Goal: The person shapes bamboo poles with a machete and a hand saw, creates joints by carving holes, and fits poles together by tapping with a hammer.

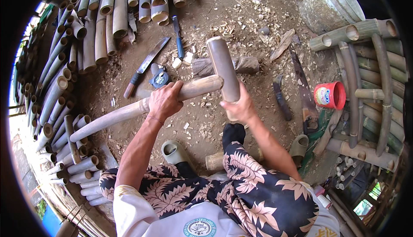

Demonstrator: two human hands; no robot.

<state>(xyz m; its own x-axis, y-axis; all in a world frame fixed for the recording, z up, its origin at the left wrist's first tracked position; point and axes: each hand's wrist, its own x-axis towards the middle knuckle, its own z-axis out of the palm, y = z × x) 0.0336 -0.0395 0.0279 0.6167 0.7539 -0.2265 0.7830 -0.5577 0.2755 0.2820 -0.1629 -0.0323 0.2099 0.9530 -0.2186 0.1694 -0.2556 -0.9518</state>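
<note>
White shirt (167, 225); left hand (165, 101) wrapped round long bamboo pole (116, 115); right hand (241, 106) round shorter bamboo piece (223, 67)

floor (263, 91) is leaving space beside the right hand (241, 107); curved knife (282, 99) and saw (306, 95) are blocking farther right, log (247, 66) ahead

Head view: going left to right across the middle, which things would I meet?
Broad-bladed metal machete, blue-handled chisel-like tool, short brown bamboo tube in the right hand, curved dark-handled knife, red plastic tub.
</note>
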